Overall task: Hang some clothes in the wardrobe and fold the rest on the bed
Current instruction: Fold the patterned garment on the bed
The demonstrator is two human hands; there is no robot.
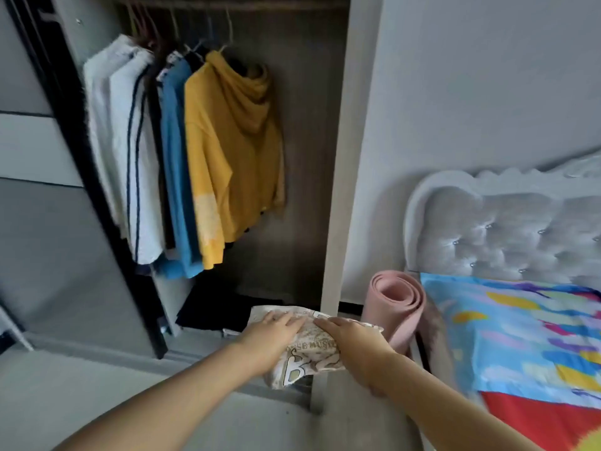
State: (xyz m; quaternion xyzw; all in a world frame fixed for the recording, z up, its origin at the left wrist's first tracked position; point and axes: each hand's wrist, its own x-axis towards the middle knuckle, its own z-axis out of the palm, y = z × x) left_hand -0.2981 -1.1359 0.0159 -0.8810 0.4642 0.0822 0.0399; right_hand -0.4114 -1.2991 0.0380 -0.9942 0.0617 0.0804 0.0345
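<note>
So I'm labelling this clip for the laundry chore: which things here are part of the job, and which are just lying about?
Part of the job:
- folded printed garment, under left hand and right hand
- yellow hoodie, blue top, white striped tops, all hanging
- dark folded clothes on the wardrobe floor
- bed

Lying about:
- rolled pink mat
- tufted headboard

In the lower middle of the frame I hold a folded cream garment (310, 349) with printed lettering, flat under my left hand (273, 335) and right hand (353, 341), at the wardrobe (335, 157) opening. Upper left, a yellow hoodie (234, 151), a blue top (174, 164) and white striped tops (125, 141) hang from the rail. The bed (533, 336) lies at the right.
</note>
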